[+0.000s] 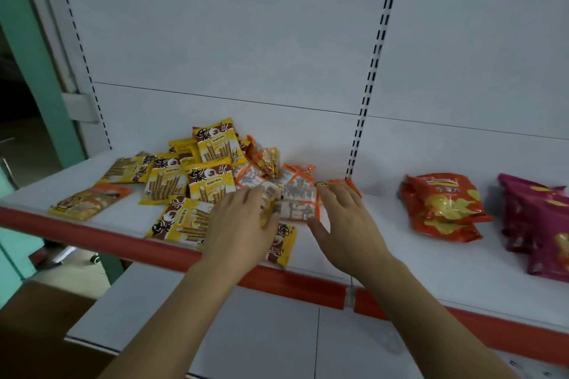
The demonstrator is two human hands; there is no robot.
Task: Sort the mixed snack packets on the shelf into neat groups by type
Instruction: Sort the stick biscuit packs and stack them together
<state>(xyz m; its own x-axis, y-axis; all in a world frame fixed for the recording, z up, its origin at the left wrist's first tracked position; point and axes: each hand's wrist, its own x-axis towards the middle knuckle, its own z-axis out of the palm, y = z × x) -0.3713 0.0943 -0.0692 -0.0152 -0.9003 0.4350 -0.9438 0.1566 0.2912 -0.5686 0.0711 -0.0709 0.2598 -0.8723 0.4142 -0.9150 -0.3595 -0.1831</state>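
You are standing at the shelf point(354, 243) with both hands over the mixed heap of snack packets. Your left hand point(243, 224) is resting palm down, fingers spread and relaxed, on the orange-and-white packets point(297, 194) at the centre of the heap; it is pressing, not gripping. Your right hand point(341, 218) is lying at 3 o'clock of those packets, fingers straight, thumb angled toward the pack edge, holding nothing. In my judgement, you are bracketing the orange-and-white packets from both sides so that they are gathering into one stack apart from the yellow ones.

The yellow packets point(209, 181) are lying scattered from 9 to 12 o'clock of your left hand, overlapping one another. Their long axes are pointing in mixed directions: the rearmost one is leaning upright against the back panel, others are lying flat and skewed, and one is lying partly under your left hand, overhanging the red shelf edge. One orange-yellow packet point(89, 203) is lying alone at 9 o'clock, its long axis running roughly left to right.

The red chip bags point(443, 209) and the magenta bags point(542, 224) are stacked at 3 o'clock, well apart from the heap, already grouped by type.
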